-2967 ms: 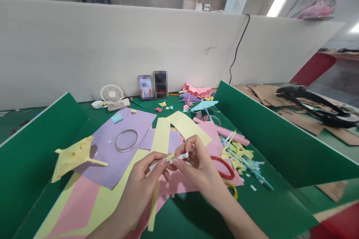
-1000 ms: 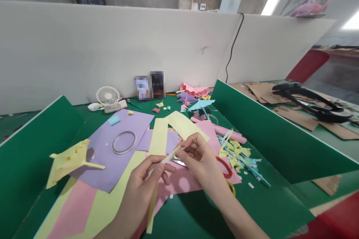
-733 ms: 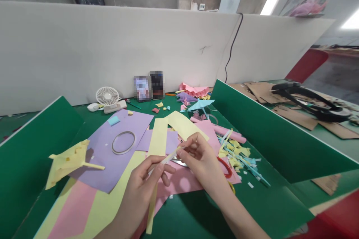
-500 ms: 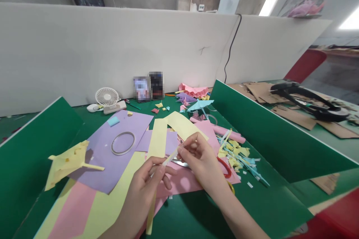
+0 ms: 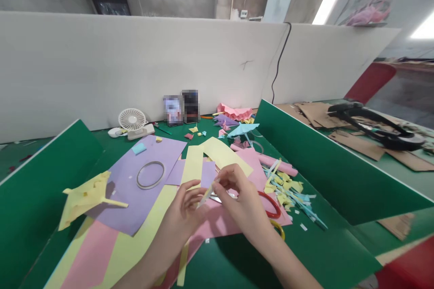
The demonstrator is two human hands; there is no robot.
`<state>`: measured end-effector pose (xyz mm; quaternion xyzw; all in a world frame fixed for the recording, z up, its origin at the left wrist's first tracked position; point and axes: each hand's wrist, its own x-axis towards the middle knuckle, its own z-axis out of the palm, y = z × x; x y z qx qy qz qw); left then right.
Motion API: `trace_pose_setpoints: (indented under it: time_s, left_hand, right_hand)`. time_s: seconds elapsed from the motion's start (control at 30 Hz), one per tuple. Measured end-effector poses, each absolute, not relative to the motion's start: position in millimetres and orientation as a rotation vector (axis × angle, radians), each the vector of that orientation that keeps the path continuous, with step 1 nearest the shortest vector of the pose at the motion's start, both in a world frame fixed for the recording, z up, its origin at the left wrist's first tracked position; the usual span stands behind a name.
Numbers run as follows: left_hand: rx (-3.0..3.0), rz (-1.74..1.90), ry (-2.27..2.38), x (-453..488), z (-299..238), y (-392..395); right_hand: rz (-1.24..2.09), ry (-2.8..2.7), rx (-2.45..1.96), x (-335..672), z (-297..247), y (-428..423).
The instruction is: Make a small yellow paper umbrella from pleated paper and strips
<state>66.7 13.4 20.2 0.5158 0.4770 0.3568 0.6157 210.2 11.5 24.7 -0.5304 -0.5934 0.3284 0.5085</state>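
Observation:
Between my two hands runs a narrow pale yellow paper strip (image 5: 205, 194), whitish along part of it. My right hand (image 5: 239, 196) is closed, pinching the strip's upper end between thumb and fingertips. My left hand (image 5: 186, 210) is closed around its lower part, fingers curled behind. A yellow length of paper shows below my left wrist; whether it is the same strip is hidden. Under my right hand lie scissors (image 5: 271, 204) with red and yellow handles, blades partly covered, on pink paper (image 5: 217, 223). Yellow sheets (image 5: 193, 162) lie just beyond my hands.
A roll of tape (image 5: 150, 186) rests on purple paper (image 5: 129, 210), beside a yellow paper umbrella (image 5: 86, 196). Paper scraps (image 5: 288, 187) pile up at right, near a blue paper umbrella (image 5: 243, 130). A white fan (image 5: 132, 119) stands behind. Green dividers (image 5: 325, 162) flank the table.
My left hand has turned, its fingers now more upright and curled behind the strip. My right hand has shifted slightly left and down, still pinching. The view has tilted a little upward.

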Motion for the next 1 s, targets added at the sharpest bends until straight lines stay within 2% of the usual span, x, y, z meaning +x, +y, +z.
trace_pose_setpoints:
  time_s: [0.4, 0.8, 1.0]
  left_hand:
    - [1.429, 0.674, 1.146, 65.4, 28.9, 11.3]
    - [1.265, 0.614, 1.005, 57.4, 21.0, 24.3]
    - [1.175, 0.696, 0.920, 50.1, 21.3, 32.0]
  right_hand:
    - [0.911, -1.408, -1.289, 205.3, 24.5, 11.0]
    - [0.954, -1.499, -1.254, 211.6, 22.0, 12.6]
    - [1.017, -1.564, -1.177, 207.6, 22.0, 8.1]
